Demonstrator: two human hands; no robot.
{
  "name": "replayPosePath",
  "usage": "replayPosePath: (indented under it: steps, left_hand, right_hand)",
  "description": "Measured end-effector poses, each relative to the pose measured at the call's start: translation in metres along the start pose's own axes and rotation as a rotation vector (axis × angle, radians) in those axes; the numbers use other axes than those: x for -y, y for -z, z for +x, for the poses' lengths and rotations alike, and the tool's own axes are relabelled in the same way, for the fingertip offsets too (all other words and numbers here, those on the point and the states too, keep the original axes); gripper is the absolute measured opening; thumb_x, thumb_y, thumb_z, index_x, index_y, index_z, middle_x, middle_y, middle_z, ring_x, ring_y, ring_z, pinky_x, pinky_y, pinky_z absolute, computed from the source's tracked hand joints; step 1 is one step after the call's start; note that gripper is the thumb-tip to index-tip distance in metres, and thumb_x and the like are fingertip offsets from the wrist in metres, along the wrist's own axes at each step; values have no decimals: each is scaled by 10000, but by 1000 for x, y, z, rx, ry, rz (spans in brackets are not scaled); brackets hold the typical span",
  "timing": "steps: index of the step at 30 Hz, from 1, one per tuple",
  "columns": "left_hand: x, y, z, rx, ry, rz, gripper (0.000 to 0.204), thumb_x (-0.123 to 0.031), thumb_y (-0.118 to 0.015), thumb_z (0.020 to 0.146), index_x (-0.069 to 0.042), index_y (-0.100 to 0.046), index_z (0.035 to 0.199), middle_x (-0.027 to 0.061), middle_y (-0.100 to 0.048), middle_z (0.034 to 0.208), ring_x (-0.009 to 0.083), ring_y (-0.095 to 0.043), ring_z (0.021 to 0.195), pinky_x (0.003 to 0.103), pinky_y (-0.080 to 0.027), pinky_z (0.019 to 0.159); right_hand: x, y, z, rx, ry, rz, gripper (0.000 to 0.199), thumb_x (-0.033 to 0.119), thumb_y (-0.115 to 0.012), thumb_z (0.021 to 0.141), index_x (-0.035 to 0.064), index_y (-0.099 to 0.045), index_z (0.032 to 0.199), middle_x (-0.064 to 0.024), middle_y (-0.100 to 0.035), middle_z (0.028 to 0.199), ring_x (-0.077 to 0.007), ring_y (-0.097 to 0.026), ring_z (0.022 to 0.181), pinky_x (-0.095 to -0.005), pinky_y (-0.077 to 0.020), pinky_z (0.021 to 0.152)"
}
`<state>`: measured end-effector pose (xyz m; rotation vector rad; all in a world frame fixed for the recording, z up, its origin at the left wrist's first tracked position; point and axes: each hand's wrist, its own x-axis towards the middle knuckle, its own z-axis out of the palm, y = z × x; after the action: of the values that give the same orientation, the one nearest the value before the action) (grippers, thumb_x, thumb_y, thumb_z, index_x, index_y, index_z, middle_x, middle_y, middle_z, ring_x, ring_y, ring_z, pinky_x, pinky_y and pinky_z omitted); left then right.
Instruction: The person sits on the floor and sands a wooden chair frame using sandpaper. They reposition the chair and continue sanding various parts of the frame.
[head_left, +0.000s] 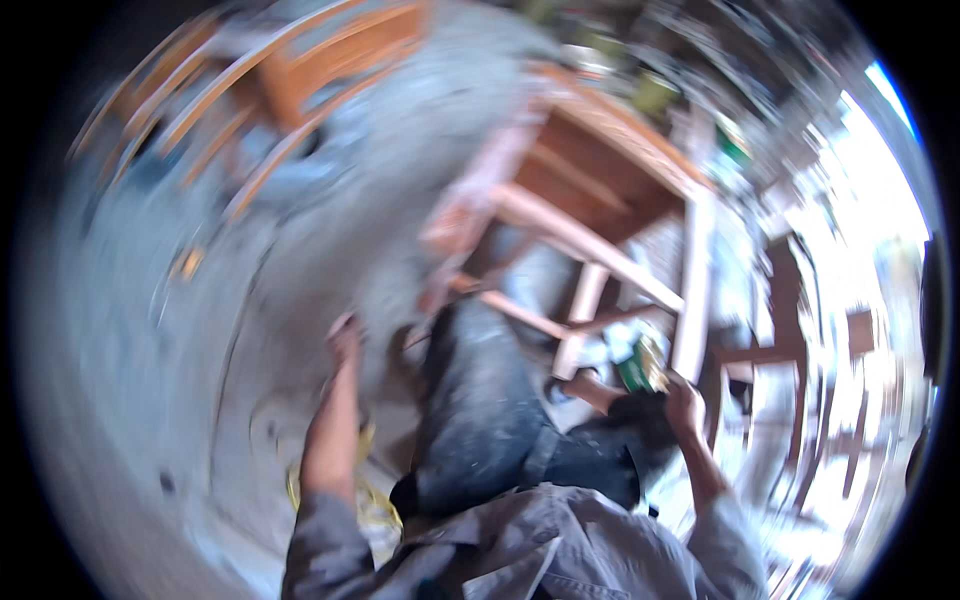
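Observation:
A pinkish-brown wooden furniture frame (590, 240), with legs and crossbars, lies tilted in front of my legs. Its near right leg (692, 300) comes down close to my right hand (684, 406), which looks curled closed. What that hand holds is smeared by motion. Beside it, next to the leg's lower end, is a green and gold container (643, 364), too blurred to name exactly. My left hand (345, 338) hangs over the floor to the left of my knee, away from the frame. Its fingers are too blurred to read.
Orange-brown wooden chair-like furniture (300, 75) stands at the far left on the grey floor (130, 330). More dark wooden frames (775, 355) are at the right. Yellow looped material (375, 505) lies by my left forearm. Blurred clutter (700, 50) fills the far right.

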<state>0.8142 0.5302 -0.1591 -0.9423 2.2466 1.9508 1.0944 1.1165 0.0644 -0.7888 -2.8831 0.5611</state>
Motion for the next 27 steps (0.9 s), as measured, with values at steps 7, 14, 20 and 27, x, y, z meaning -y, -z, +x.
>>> replayPosePath:
  steps: [7,14,20,27]
  left_hand:
    - [-43,-11,40,127,-146,250,226,-33,-632,894,-29,-656,1119,103,-672,853,183,-637,625,310,-520,479]
    - [-133,41,91,95,-204,334,215,11,-601,883,10,-619,1098,137,-654,819,206,-609,510,323,-484,371]
    - [-178,46,73,66,-210,656,142,-49,-533,919,-8,-559,1053,118,-625,712,214,-602,481,336,-459,348]
    - [-229,73,90,121,-189,712,120,-68,-566,886,-36,-562,1001,106,-631,729,224,-598,495,347,-463,374]
  right_hand:
    - [-28,4,-12,-191,167,37,196,211,-542,936,64,-672,935,-169,-694,836,-370,-677,760,-456,-543,689]
    - [-32,-9,-19,-184,132,109,189,188,-558,935,57,-678,999,-166,-695,828,-352,-693,753,-428,-559,671]
    - [-29,-6,-21,-208,150,104,195,197,-547,940,46,-648,1011,-178,-687,800,-353,-684,725,-448,-540,635]
    - [-31,-19,-4,-304,189,212,160,202,-535,930,63,-613,948,-189,-652,718,-393,-656,661,-499,-507,586]
